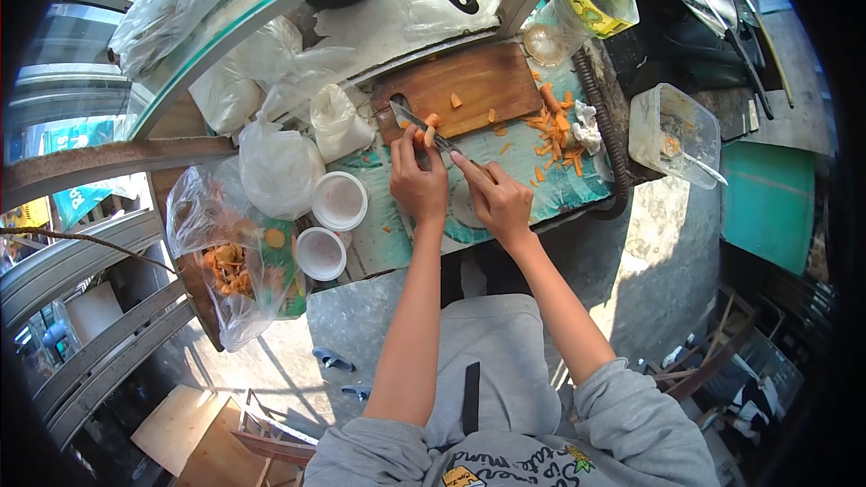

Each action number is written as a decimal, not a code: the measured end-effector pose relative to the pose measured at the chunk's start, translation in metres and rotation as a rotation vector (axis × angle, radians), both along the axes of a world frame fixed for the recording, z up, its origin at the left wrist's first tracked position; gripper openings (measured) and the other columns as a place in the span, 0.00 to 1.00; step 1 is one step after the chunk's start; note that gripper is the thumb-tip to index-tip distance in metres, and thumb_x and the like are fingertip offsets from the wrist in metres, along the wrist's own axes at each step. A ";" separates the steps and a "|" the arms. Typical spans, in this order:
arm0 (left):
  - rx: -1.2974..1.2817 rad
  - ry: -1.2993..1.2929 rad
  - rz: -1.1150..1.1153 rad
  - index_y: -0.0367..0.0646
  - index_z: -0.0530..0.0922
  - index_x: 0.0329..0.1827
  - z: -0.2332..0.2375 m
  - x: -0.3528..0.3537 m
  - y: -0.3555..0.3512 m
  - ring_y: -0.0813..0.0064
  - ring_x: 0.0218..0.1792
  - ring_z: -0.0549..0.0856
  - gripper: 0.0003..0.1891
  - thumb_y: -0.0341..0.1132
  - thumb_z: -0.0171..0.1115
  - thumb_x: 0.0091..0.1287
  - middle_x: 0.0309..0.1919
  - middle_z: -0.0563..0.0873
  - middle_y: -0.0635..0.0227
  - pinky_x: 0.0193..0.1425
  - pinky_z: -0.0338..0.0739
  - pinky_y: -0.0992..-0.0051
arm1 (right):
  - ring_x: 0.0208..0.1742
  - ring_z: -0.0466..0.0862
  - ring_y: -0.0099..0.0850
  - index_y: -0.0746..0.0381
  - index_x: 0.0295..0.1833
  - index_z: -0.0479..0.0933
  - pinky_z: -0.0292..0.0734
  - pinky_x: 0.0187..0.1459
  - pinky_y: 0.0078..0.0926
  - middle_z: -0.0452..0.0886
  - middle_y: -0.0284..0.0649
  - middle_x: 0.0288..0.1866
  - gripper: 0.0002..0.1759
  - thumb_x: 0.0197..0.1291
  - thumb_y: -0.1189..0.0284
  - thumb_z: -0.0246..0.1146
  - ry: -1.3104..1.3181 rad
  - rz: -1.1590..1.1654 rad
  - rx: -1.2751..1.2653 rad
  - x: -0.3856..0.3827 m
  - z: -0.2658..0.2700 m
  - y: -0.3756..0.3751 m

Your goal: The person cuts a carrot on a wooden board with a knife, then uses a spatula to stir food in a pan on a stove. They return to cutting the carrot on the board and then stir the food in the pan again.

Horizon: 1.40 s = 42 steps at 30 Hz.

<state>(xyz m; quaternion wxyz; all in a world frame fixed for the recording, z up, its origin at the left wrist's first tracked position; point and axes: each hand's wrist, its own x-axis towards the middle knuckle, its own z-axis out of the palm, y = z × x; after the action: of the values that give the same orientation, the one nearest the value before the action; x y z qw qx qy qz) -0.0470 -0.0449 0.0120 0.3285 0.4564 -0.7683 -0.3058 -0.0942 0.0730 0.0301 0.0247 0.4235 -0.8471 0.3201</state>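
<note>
My left hand is closed on a piece of carrot over the near left part of the wooden cutting board. In my right hand is the handle of a knife, its blade pointing up and left against the carrot. A few carrot bits lie on the board. To its right, cut carrot sticks are heaped on the green-patterned table surface. How deep the blade sits in the carrot is hidden by my fingers.
Two white tubs and tied plastic bags stand left of my hands. An open bag of orange peelings lies further left. A green-capped bottle, a black hose and a clear container with a spoon are rightward.
</note>
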 end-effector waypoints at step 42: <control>0.017 0.035 0.008 0.39 0.80 0.48 -0.002 0.002 0.000 0.70 0.22 0.79 0.09 0.28 0.62 0.65 0.33 0.82 0.65 0.28 0.72 0.69 | 0.23 0.80 0.34 0.36 0.66 0.77 0.73 0.23 0.32 0.78 0.34 0.28 0.24 0.65 0.68 0.61 -0.352 0.060 0.106 -0.014 0.020 0.000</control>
<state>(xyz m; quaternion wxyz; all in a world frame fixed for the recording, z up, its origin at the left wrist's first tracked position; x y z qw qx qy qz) -0.0454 -0.0454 0.0100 0.3393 0.4569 -0.7578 -0.3190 -0.1079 0.0728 0.0503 -0.1557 0.3868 -0.8410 0.3447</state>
